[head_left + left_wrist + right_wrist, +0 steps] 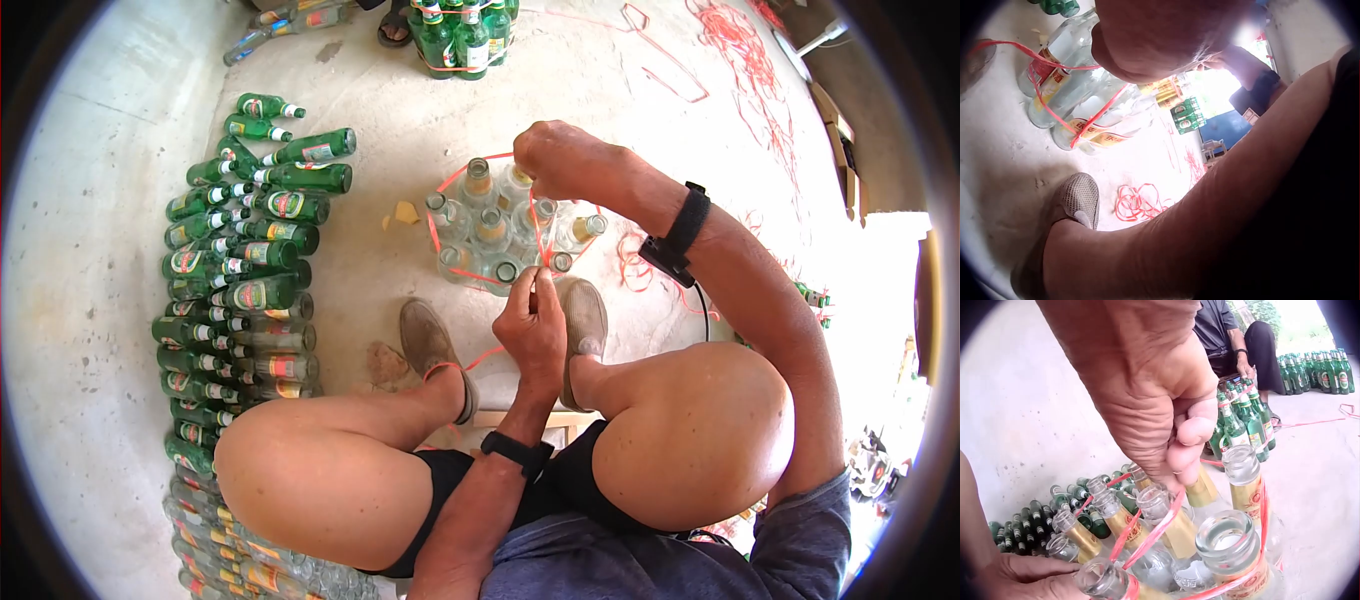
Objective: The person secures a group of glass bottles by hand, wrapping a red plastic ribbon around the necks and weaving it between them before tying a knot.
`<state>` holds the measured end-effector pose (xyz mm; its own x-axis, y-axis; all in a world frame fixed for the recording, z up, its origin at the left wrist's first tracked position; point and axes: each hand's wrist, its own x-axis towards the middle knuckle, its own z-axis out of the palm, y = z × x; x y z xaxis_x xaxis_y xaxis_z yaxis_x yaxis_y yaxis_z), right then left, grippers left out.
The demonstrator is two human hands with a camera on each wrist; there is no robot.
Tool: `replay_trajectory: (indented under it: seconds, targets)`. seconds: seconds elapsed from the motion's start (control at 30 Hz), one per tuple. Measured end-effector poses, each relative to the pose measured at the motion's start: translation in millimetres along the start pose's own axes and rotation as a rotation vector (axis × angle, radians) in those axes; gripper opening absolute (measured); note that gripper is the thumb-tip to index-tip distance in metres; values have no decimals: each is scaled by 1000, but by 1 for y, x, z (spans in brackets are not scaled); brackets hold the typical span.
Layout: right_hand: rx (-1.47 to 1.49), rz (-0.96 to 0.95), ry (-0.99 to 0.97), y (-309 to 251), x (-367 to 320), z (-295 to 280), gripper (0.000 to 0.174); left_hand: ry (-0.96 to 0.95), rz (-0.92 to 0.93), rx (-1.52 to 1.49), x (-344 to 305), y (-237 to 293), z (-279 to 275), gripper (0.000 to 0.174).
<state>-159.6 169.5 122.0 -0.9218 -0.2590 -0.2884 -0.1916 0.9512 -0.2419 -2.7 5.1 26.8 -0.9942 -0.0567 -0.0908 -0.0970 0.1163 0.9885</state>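
Observation:
Clear glass bottles point(490, 228) stand in a cluster on the floor, with red plastic twine point(434, 232) looped round them. The left hand point(532, 325) pinches twine at the near edge of the cluster, thumb against fingers. Over the far right of the bottles, the right hand point(565, 160) has its fingers curled round the twine, which runs down between the two hands. In the right wrist view the right hand point(1160, 412) grips the red strand point(1157, 531) just above the bottle necks, and the left hand point(1035, 578) is beside a bottle mouth. The left wrist view shows twine point(1079, 134) crossing bottle labels.
Green bottles point(265, 295) lie stacked along the left. A tied bundle of green bottles point(470, 45) stands at the far side, near another person point(1219, 331). Loose red twine point(740, 60) lies on the floor at the right. Two shoes point(428, 340) flank the near side.

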Motion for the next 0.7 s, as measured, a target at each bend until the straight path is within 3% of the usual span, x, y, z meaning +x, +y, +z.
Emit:
replay_trajectory:
  seconds: [0.1,0.17,0.23,0.3,0.43,0.53,0.7]
  targets:
    - [180,63,-99,1,-2,-9,17,19,100,56,-4,-3,-3,19]
    - [41,-57,-72,9,3,1,14,23,219,116,-5,-8,-5,19]
    - [-66,-162,4,16,3,10,10,13,199,114,-5,-10,-8,19]
    - [-129,-137,-51,9,-1,7,8,-32,114,131,-7,-6,-14,19]
    - [-179,-167,-74,1,-10,-1,7,-18,174,104,-6,0,-18,19]
    - [251,150,-389,4,-8,-13,11,-44,140,65,-8,1,-21,19]
    - [543,159,-444,28,-6,-7,24,-37,139,86,-6,-3,-22,20]
